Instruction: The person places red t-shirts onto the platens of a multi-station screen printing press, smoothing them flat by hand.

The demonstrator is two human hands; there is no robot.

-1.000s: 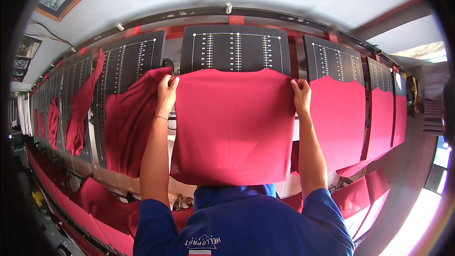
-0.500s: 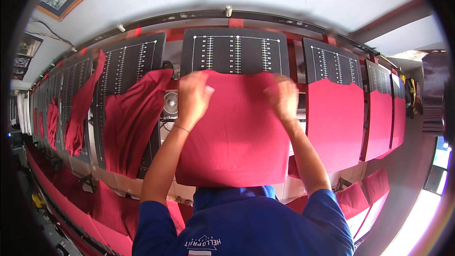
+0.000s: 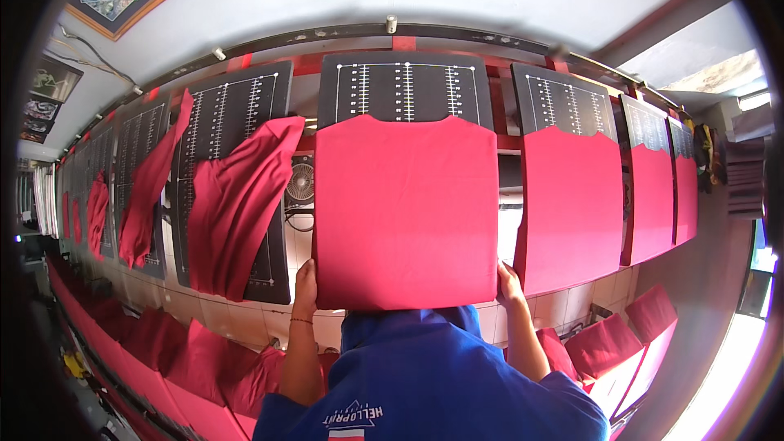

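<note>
A red shirt panel (image 3: 406, 212) lies smooth over the black printing board (image 3: 384, 86) in front of me, its neckline edge across the board's upper part. White ruled lines show on the bare strip above it. My left hand (image 3: 305, 287) is at the panel's lower left edge, and my right hand (image 3: 510, 284) mirrors it at the lower right edge. Both hands appear closed on the cloth at the board's sides, with thumbs visible and most fingers hidden below the edge.
To the left, a crumpled red panel (image 3: 237, 204) lies loose on its board, with more beyond. On the right, a board carries a flat red panel (image 3: 572, 204). A small fan (image 3: 301, 181) stands behind the gap. Red-covered boards (image 3: 604, 349) stand behind me.
Both hands have come down from the panel's upper corners to its lower side edges, toward my body. The cloth now looks flatter, and its upper edge is uncovered.
</note>
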